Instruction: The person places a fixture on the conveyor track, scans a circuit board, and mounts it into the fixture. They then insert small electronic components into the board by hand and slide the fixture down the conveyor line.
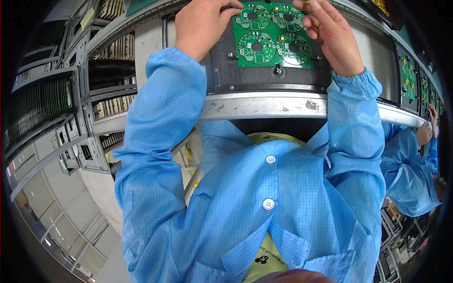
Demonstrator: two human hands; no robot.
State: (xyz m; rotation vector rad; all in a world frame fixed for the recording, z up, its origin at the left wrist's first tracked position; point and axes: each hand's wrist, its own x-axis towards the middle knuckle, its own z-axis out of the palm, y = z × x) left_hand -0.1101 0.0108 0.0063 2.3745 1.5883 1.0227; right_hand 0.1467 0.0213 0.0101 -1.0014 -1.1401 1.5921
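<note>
A green circuit board [276, 35] with several round patterns lies in a black carrier plate [264, 78]. Small yellow components [282, 38] stand on it. My left hand [200, 28] is at the board's upper left edge, thumb and finger pinched together; what lies between them is hidden. Above the board's right side, my right hand [334, 37] has its thumb and index finger closed at the top edge of the view. A small yellow component [309, 1] shows at those fingertips, partly cut off. The other fingers are curled.
A metal rail [264, 104] runs along the front of the carrier. Racks of boards [37, 101] stand at the left. More carriers with green boards [407, 78] line up at the right, where a co-worker in a blue sleeve [408, 165] is at work.
</note>
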